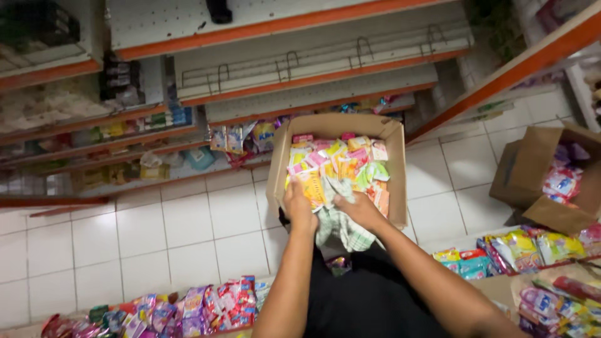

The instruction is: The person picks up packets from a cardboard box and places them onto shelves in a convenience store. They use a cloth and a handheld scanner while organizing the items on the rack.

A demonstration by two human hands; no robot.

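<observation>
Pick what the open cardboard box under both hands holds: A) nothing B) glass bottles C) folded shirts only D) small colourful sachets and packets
D: the cardboard box is filled with small yellow, pink and orange packets; the left hand rests on a yellow packet and the right hand sits beside it over a checked cloth at the box's near edge.

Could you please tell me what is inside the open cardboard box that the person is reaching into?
The cardboard box holds many small sachets in yellow, pink, orange and green. The left hand and right hand rest on them beside a checked cloth. Lower layers and the bottom are covered.
</observation>
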